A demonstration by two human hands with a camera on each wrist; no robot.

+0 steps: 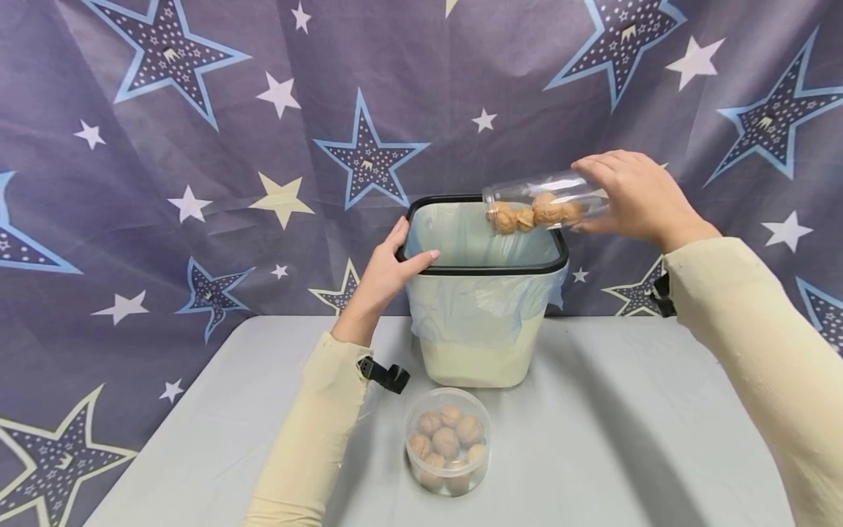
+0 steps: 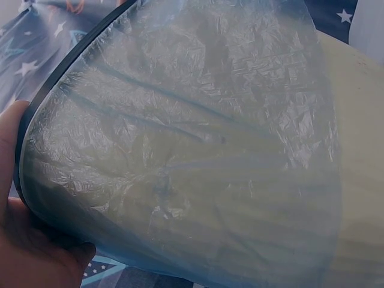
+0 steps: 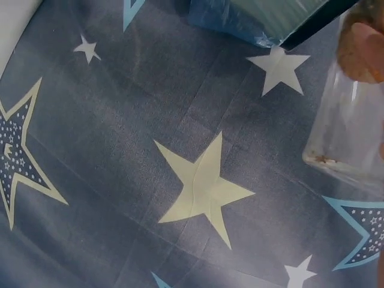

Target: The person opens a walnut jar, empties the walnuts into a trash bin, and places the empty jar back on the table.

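Note:
My right hand (image 1: 635, 194) grips a clear plastic jar (image 1: 589, 183) by its base end. Tilted nearly level, the jar has its mouth pointing left over the right side of a trash bin (image 1: 474, 362). Several walnuts (image 1: 546, 208) lie along its lower wall, and small crumbs sit at the base in the right wrist view. My left hand (image 1: 382, 282) holds the bin's black rim (image 1: 494, 271) at the left, thumb over the front edge. A pale blue bag (image 2: 228, 120) lines the bin and folds down outside it. The bin's bottom is hidden.
A round clear container (image 1: 448, 443) of walnuts stands on the white table (image 1: 593, 439) in front of the bin. Something clear and round (image 1: 370, 401) shows partly behind my left forearm. A star-patterned cloth (image 1: 217, 146) hangs behind the table.

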